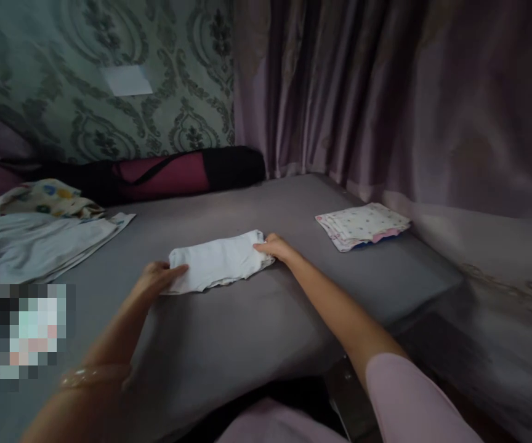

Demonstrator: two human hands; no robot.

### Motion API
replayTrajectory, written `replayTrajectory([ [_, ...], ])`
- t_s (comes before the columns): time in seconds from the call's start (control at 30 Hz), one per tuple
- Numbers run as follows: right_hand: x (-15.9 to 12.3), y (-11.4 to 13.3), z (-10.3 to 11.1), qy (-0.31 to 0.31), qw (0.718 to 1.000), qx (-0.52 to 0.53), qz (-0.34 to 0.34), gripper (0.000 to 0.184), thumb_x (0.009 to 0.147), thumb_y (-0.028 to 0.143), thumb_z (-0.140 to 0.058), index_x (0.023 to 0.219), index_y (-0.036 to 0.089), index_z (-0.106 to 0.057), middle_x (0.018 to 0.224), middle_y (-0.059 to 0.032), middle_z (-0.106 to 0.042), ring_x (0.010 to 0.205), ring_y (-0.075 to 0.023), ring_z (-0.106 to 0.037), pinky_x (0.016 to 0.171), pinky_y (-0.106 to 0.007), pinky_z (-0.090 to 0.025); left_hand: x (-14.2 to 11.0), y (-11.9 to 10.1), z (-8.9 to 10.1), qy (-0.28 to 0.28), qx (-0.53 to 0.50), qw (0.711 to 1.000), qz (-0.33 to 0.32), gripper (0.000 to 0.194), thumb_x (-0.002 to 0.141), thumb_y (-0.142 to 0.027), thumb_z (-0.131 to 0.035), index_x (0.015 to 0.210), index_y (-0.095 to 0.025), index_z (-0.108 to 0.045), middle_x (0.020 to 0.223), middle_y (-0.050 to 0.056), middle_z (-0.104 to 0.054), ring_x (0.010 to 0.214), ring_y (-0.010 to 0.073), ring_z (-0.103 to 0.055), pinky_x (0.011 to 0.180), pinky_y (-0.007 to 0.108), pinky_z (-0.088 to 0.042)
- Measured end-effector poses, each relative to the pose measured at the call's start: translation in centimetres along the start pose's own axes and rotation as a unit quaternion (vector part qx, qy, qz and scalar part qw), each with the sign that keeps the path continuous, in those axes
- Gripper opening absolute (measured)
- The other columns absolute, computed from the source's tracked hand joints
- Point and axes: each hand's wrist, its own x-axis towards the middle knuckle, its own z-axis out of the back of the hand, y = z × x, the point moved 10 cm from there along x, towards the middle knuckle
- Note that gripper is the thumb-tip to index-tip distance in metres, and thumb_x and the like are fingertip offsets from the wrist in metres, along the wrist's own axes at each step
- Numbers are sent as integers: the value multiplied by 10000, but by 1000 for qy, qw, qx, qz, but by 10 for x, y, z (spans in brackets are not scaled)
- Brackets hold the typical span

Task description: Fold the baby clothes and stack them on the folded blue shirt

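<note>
A folded white cloth lies flat in the middle of the grey bed sheet. My left hand rests on the cloth's left end, fingers closed over its edge. My right hand pinches the cloth's right end. A neat stack of folded spotted cloths sits to the right, apart from both hands.
A pile of loose pale fabrics lies at the left, with a patterned piece on top. A black and maroon bag lies along the patterned wall. Purple curtains hang at the back and right. The bed's edge drops off at the right.
</note>
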Motion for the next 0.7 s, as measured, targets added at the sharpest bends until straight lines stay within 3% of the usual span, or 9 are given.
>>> replayTrajectory([
  [0.07,-2,-2,-4,25,999,37,3,276,744,405,-663,879,167,-704,890,-66,-733,810,-186,-680,569,-211,-444,-5,-9,5,-9,-33,999,-11,301,636,-480,-655,601,-212,-522,448,-70,-428,479,127,-454,447,217,-299],
  [0.17,-10,0,5,-6,998,56,23,252,734,355,-649,911,180,-684,905,-49,-726,808,-178,-667,586,-212,-441,-11,-30,13,-27,-60,997,-28,271,631,-467,-647,625,-224,-526,451,-85,-451,488,118,-455,439,200,-312],
  [0.27,-20,-3,25,-54,996,70,34,227,750,327,-622,922,185,-665,924,-48,-720,823,-174,-654,637,-221,-459,-18,-63,17,-27,-115,992,-47,264,591,-441,-678,707,-245,-543,502,-93,-538,512,133,-520,445,203,-365],
  [0.37,-32,-24,54,-84,990,110,20,227,744,293,-635,943,184,-650,913,-32,-713,813,-168,-648,656,-225,-474,-27,-104,12,-15,-201,978,-57,331,554,-379,-714,806,-253,-541,531,-82,-593,491,146,-557,445,219,-406],
  [0.43,-39,-48,81,-97,983,159,6,241,744,263,-645,966,166,-646,888,-28,-711,789,-160,-651,647,-221,-482,-34,-140,-4,39,-247,965,-78,390,546,-363,-733,879,-234,-576,600,-43,-653,518,162,-597,469,242,-451],
  [0.57,-52,-107,149,-113,959,259,-18,199,760,200,-644,943,127,-668,846,-49,-722,716,-144,-657,644,-222,-502,-52,-213,-61,190,-305,927,-110,387,550,-337,-750,885,-168,-654,738,46,-714,634,199,-666,564,290,-530],
  [0.7,-60,-164,216,-102,962,240,-76,258,743,76,-586,960,128,-716,825,-66,-741,638,-141,-658,631,-228,-502,-63,-291,-119,247,-358,880,-190,303,621,-273,-706,905,-172,-674,813,72,-727,765,219,-691,669,311,-555],
])
